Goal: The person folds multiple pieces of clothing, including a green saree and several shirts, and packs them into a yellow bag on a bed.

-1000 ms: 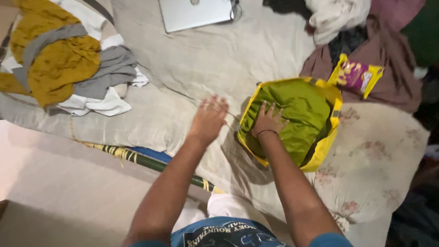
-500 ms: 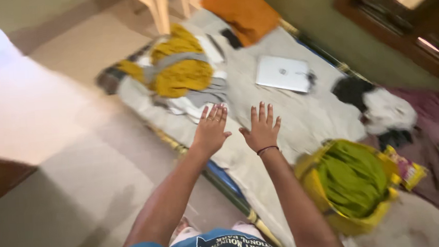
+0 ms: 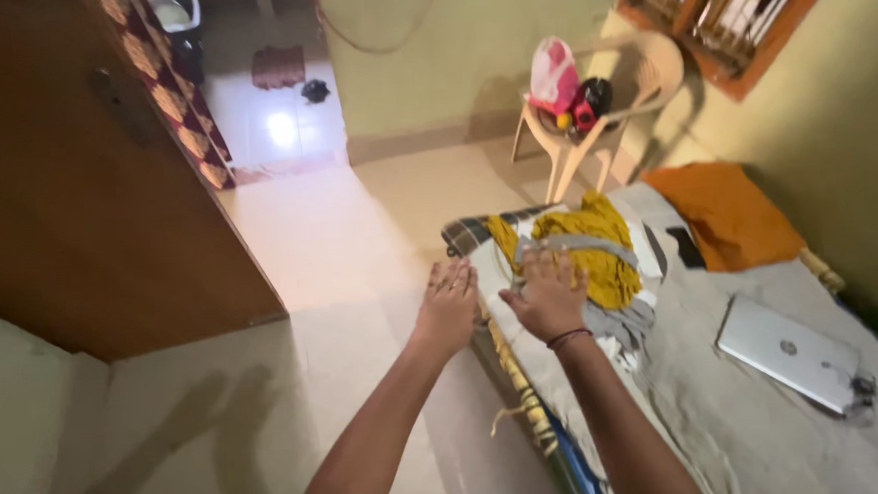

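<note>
Head view: soft, light clothes pile (image 3: 587,251) is reached by both open, empty hands, right hand (image 3: 548,296) touching, left hand (image 3: 448,305) beside; best gathered from underneath.

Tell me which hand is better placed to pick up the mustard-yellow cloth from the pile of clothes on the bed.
Probably the right hand. It is already over the pile of clothes, at the edge of the mustard-yellow cloth. The left hand is open beside the bed's near edge, farther from the cloth.

Home bedroom: bed (image 3: 769,430), clothes (image 3: 584,249)
</note>
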